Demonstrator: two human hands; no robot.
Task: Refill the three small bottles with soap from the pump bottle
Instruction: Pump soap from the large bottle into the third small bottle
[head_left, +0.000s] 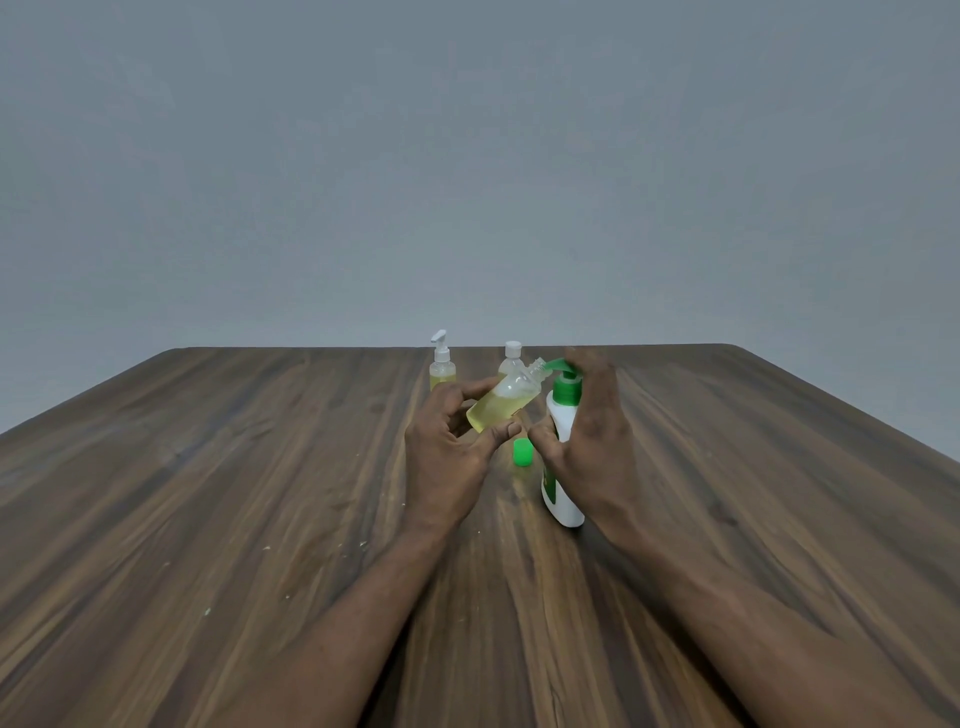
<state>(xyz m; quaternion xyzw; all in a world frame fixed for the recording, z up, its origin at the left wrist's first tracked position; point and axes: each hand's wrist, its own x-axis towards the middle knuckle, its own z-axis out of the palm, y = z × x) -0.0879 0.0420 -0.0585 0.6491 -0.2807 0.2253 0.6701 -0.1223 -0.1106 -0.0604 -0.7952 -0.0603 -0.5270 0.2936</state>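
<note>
My left hand (451, 447) grips a small clear bottle (503, 404) half full of yellow soap, tilted with its uncapped neck up against the green spout of the pump bottle (560, 457). The white pump bottle stands on the table, and my right hand (587, 431) wraps over its green pump head from the right, fingers on top and thumb at its side. A loose green cap (522, 453) lies on the table between my hands. Behind them stand a small bottle with a white pump (442, 364) and a small bottle with a white cap (511, 358).
The dark wooden table (260, 493) runs to a far edge just behind the bottles, with a plain grey wall beyond. Small pale crumbs dot the wood at the left of my forearms.
</note>
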